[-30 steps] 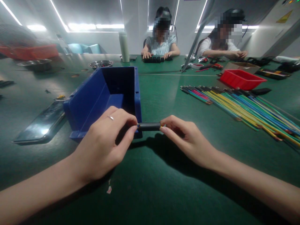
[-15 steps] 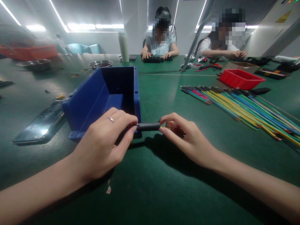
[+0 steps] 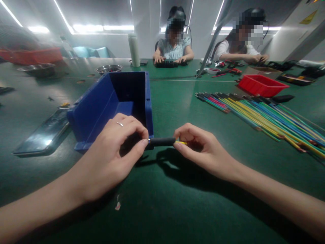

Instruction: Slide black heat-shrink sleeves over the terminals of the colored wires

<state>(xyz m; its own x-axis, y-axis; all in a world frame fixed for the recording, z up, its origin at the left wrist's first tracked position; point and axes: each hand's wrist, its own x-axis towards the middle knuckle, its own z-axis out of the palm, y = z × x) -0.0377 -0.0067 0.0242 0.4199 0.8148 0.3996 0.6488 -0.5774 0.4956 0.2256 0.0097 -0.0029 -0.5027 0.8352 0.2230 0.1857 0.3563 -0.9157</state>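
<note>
Between my hands, level above the table, is a short black sleeve (image 3: 163, 142) around a wire. A stretch of yellow wire (image 3: 181, 142) shows at its right end, and a small bit of metal peeks out at its left end. My left hand (image 3: 111, 152) is closed, thumb and forefinger pinching that metal end, which the fingertips mostly hide. At the other end my right hand (image 3: 203, 144) is closed in a pinch on the yellow wire, its fingertips at the sleeve's edge. Just behind my left hand stands a blue bin (image 3: 91, 105).
Right of my hands lie several coloured wires (image 3: 254, 117) with black ends, below a red tray (image 3: 262, 84). A phone (image 3: 43, 132) lies left of the bin. Farther back are a metal bowl (image 3: 109, 69), a pale bottle (image 3: 133, 51), and two people sitting across the table.
The sleeve has shifted slightly down and right. More yellow wire shows by my right fingers. My left forefinger is more arched, and both hands keep their pinch.
</note>
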